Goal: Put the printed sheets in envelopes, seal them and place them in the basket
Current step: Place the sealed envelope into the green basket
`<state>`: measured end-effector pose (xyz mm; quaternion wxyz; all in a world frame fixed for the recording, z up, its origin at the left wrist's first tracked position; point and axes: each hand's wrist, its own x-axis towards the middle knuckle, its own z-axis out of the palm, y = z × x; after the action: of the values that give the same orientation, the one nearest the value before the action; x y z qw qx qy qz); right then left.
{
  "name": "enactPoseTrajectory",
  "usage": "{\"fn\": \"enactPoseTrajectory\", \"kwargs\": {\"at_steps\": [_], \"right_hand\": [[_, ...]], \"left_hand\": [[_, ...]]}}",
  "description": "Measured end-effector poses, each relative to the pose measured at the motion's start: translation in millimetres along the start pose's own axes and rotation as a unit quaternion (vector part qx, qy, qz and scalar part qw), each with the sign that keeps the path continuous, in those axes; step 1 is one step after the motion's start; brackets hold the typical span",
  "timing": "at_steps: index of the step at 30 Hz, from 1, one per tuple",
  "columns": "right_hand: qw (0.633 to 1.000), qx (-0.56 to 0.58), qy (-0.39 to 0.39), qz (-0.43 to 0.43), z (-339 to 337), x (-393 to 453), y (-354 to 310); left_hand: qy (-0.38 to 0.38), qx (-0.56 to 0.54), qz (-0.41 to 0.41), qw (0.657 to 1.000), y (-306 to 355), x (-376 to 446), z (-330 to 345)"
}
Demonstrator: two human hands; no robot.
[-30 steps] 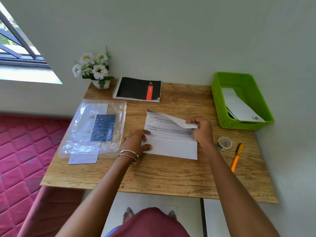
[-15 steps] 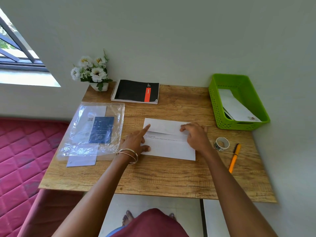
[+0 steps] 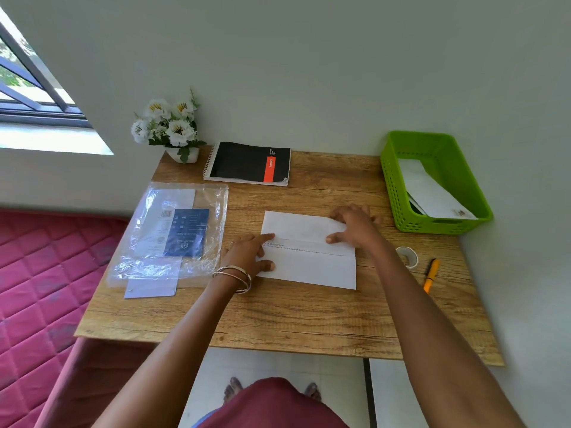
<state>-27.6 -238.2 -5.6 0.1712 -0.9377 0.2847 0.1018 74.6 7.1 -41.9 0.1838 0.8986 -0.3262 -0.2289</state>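
Head view. A printed sheet (image 3: 309, 251), folded so its far flap lies over the text, lies flat on the worktop (image 3: 278, 316) between the two hands. The left hand (image 3: 250, 254) rests on the sheet's left edge, forefinger stretched out along the fold line and thumb pressing the near part; bangles (image 3: 234, 278) circle its wrist. The right hand (image 3: 355, 225) lies with relaxed, nearly straight fingers on the right end of the folded flap, pressing it down and gripping nothing. Beyond and to the right of the right hand stands a green basket (image 3: 392, 193) with white envelopes (image 3: 432, 193) inside. Just right of the right forearm lie a roll of tape (image 3: 408, 256) and an orange pen (image 3: 431, 274). Left of the left hand lies a clear plastic bag (image 3: 173, 230) holding papers. Beyond both hands lie a black notebook (image 3: 247, 163) and a pot of white flowers (image 3: 170, 128).
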Motion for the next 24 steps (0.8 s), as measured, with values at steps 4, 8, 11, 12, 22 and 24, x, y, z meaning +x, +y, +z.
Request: {"fn": "enactPoseTrajectory", "kwargs": {"at_steps": [4, 8, 11, 12, 22, 24], "right_hand": [[1.000, 0.006, -0.002, 0.008, -7, 5, -5], [0.995, 0.081, 0.061, -0.005, -11, -6, -13], [0.985, 0.145, 0.086, -0.030, -7, -33, -12], [0.983, 0.145, 0.100, -0.042, -4, -43, -11], [0.979, 0.072, 0.144, -0.126, 58, -96, 11], [0.980, 0.070, 0.132, -0.131, 64, -102, 16]], "left_hand": [[0.003, -0.003, -0.003, 1.000, 2, -2, -1], [0.036, -0.041, -0.016, 0.998, 4, -5, 0], [0.070, -0.080, -0.025, 0.994, 5, -9, 1], [0.080, -0.090, -0.026, 0.992, 6, -12, 1], [0.101, -0.233, -0.017, 0.967, -2, -28, -6], [0.076, -0.266, -0.033, 0.960, -8, -28, -13]]}}
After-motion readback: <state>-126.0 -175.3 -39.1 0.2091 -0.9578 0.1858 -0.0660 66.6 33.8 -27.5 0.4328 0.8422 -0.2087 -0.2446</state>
